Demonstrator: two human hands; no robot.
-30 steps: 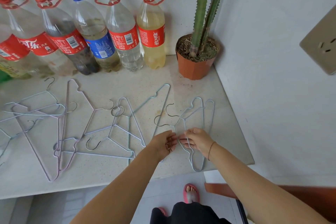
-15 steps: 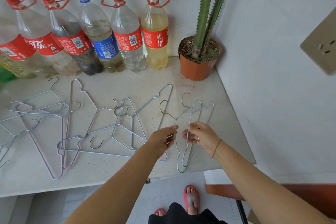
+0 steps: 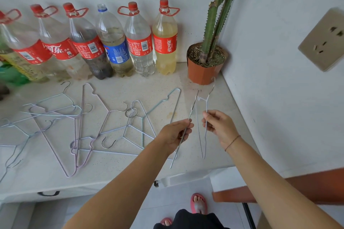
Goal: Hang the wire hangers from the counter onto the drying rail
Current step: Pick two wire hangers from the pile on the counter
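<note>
Wire hanger (image 3: 192, 107) pinched in left grip (image 3: 174, 134); second hanger (image 3: 206, 105) pinched in right grip (image 3: 219, 126).

I hold wire hangers (image 3: 206, 106): thin metal, smooth pale coating, bare shiny hooks. counter (image 3: 149, 85): speckled stone-look, smooth, dull sheen. bottles (image 3: 139, 29): clear glossy plastic. pot (image 3: 202, 74): matt orange.

A home counter (image 3: 119, 171) with soda bottles (image 3: 139, 42), a potted cactus (image 3: 205, 61) and a wall socket (image 3: 324, 42).
</note>
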